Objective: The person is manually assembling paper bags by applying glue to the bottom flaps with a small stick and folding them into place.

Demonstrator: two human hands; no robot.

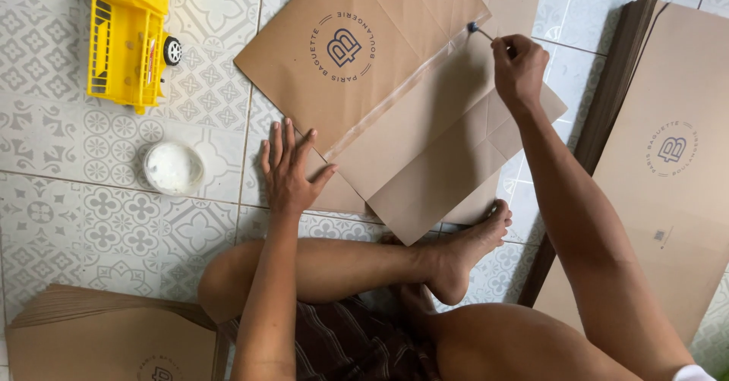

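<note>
- left hand (291, 170) lies flat, fingers spread, pinning the brown paper bag blank (410, 115) to the tiled floor (91, 221).
- right hand (519, 66) pinches a small glue brush (477, 29) at the wet seam.
- risk: the blank may slip, smearing glue crookedly.

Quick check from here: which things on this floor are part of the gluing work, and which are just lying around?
In use: brown paper sheet pinned by left hand; glue brush in right hand; white glue tub; paper stacks.

Lying about: yellow toy truck.
</note>
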